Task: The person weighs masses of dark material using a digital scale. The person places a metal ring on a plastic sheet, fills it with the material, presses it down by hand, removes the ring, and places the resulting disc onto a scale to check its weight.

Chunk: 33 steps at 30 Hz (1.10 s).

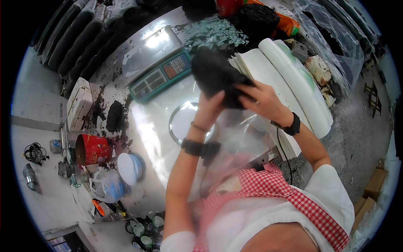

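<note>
A dark, blurred clump of black material point(214, 71) is held up between my two hands, above the table. My left hand point(210, 105) grips its near left side, with the thumb against it. On the right side, the fingers of my right hand point(266, 99) press into the clump. Beneath my hands lies a shiny metal surface with a round, pale disc point(185, 124) partly hidden by my left forearm. A green-framed digital weighing scale point(160, 75) with a keypad stands just beyond them. Clear plastic film point(242, 129) seems to lie below my right wrist.
Flattened white plastic bags point(292, 85) lie stacked at right. Green-tinted packets point(214, 31) and a round black cake point(259, 15) sit at the back. On the left are a black lump point(114, 116), a red bucket point(92, 149), white-blue bowls point(129, 168) and orange-handled scissors point(98, 208). Filled bags point(85, 41) stand behind.
</note>
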Available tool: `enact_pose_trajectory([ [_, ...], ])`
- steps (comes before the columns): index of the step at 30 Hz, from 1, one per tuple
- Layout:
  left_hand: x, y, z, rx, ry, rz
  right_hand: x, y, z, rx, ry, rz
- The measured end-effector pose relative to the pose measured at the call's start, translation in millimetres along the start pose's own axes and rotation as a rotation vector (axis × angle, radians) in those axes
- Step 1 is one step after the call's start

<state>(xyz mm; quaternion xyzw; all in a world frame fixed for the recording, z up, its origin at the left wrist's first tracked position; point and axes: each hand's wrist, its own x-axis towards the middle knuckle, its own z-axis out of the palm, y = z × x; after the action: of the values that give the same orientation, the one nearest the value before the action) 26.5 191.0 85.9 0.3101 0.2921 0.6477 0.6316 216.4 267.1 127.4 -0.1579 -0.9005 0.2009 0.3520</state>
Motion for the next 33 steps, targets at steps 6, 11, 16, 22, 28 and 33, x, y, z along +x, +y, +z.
enact_pose_trajectory([
  [6,-29.8,-40.5,-107.6,0.635,0.267,0.183,-25.7,77.8,-48.8,0.421,0.735,0.607],
  [11,-27.8,8.3,-25.8,-0.009,0.255,0.158,-44.0,81.4,-61.9,0.538,0.87,0.593],
  [16,-3.1,-6.7,-36.8,0.98,0.264,0.453,6.5,2.5,11.8,-0.12,0.276,-0.06],
  [22,-26.2,51.0,-45.2,0.252,0.339,0.194,49.2,9.4,27.6,0.308,-0.029,0.072],
  [28,-47.6,182.1,-136.4,0.391,0.634,0.196,85.7,113.9,-55.5,-0.23,-0.132,0.005],
  [33,36.2,242.2,-213.2,1.765,0.32,0.553,118.4,178.5,-84.2,-0.761,0.214,-0.089],
])
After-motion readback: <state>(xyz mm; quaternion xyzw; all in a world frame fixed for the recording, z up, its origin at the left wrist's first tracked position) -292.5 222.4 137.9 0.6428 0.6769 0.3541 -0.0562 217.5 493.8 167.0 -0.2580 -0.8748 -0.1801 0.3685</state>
